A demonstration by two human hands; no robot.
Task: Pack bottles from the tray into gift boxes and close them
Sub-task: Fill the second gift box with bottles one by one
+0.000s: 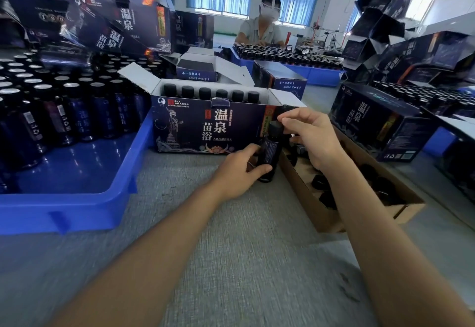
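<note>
Packing workshop: stacked gift boxes (123, 18), bottle-filled blue trays (77, 211).

Before you, the dark navy cardboard gift box (205, 126) carries white characters, a pale line-drawn figure and an orange-red strip. The near-black glossy bottle (268, 152) has a black screw cap (275, 126). The bright blue plastic tray (77, 198) holds dark bottles with blue labels (84, 113) and silver tops. The surface (231, 249) is woven grey.

The left hand (239, 172) covers part of the dark bottle (270, 152), the right hand (316, 136) hides part of its cap (274, 127), only the tops show of the bottles (204, 93) inside the open gift box (205, 126), and the blue tray (77, 203) runs off the left edge
</note>
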